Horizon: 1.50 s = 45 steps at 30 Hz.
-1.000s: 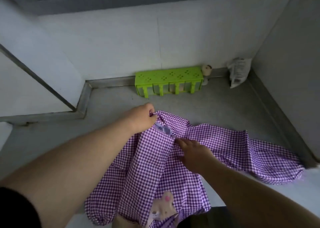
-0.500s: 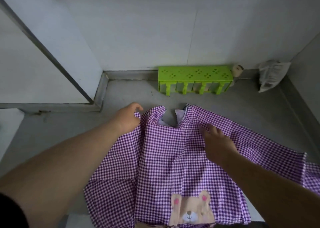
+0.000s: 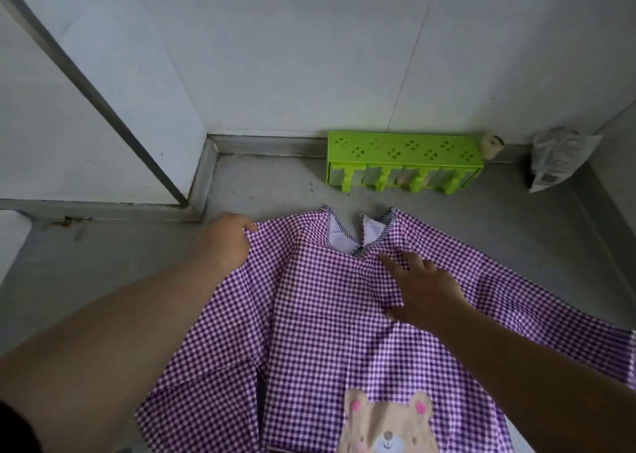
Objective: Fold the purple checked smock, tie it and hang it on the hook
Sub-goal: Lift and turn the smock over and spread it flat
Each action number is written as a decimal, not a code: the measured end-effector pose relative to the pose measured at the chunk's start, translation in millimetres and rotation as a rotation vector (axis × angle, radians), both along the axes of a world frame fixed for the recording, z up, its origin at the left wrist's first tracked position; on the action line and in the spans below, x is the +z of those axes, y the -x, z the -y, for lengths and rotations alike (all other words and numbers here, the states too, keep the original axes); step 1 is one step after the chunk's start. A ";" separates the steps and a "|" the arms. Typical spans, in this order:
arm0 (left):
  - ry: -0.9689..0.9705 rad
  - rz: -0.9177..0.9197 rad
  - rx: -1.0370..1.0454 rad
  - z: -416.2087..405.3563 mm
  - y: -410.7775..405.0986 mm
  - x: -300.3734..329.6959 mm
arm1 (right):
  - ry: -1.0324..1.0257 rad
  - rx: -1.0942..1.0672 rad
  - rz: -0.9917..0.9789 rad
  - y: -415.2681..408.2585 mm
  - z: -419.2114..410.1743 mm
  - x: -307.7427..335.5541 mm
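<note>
The purple checked smock [image 3: 309, 322] lies spread face up on the grey counter [image 3: 268, 187], neck opening toward the wall, a tan bear patch [image 3: 385, 425] near the bottom edge. My left hand [image 3: 227, 242] pinches the smock's left shoulder edge. My right hand [image 3: 423, 287] rests flat on the cloth just below the neckline, fingers spread. The right sleeve runs out to the right edge of the view. No hook is in view.
A bright green plastic rack [image 3: 402, 162] stands against the white wall behind the smock. A small beige object [image 3: 492, 144] and a crumpled plastic bag [image 3: 557, 158] sit in the back right corner. A wall panel with a grey strip closes off the left.
The bunched smock has been pulled open and laid flat. My left hand moved left to the shoulder edge. My right hand went from gripping the middle to lying flat with fingers spread.
</note>
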<state>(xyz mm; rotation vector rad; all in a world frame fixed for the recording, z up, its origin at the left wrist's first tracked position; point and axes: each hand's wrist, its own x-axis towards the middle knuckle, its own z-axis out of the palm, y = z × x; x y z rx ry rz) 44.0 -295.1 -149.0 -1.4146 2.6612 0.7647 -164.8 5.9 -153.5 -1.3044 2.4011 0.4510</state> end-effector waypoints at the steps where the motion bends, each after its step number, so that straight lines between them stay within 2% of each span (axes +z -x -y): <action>1: 0.026 -0.010 0.019 0.3 2.5 0.2 | -0.005 0.026 0.004 2.0 0.4 0.2; 6: 0.210 -0.164 0.093 12.9 17.1 12.2 | -0.030 -0.038 0.090 8.0 0.2 -3.7; 7: 0.221 -0.149 0.068 16.5 18.1 13.8 | -0.035 -0.043 0.089 8.5 1.0 -3.2; 8: 0.216 -0.060 0.013 19.8 18.3 15.2 | -0.041 -0.041 0.084 9.0 2.2 -3.3; 11: 0.185 0.363 -0.213 13.2 14.4 16.1 | -0.032 -0.027 0.071 10.0 5.4 -3.8; 12: 0.166 0.401 -0.261 6.7 15.4 15.1 | -0.027 -0.016 0.070 10.2 6.2 -3.9; 16: 0.212 0.152 -0.539 -28.4 53.3 11.9 | 0.004 0.044 0.072 14.5 5.1 -6.1; 19: 0.138 0.101 -0.693 -53.7 96.3 5.7 | 0.026 0.063 0.087 14.8 0.4 -6.5; 22: 0.001 0.079 -0.620 -71.9 139.4 -3.0 | 0.035 0.058 0.105 17.1 -2.1 -8.9; 26: -0.048 0.115 -0.617 -78.3 179.6 -21.6 | 0.042 0.056 0.128 18.9 -3.2 -13.0; 30: 0.036 0.190 -0.727 -89.8 195.3 -33.2 | 0.060 0.054 0.155 20.3 -6.7 -15.3; 33: 0.073 0.141 -0.670 -93.0 197.8 -32.7 | 0.073 0.050 0.172 22.5 -8.3 -14.9; 36: 0.094 0.091 -0.588 -84.6 189.5 -33.4 | 0.073 0.054 0.168 22.6 -10.9 -14.5; 40: 0.015 0.004 -0.514 -65.2 150.6 -29.4 | 0.072 0.031 0.163 24.8 -10.0 -13.4; 45: 0.212 0.036 -0.480 -46.8 75.3 -18.3 | 0.039 0.003 0.125 32.6 -3.9 -9.2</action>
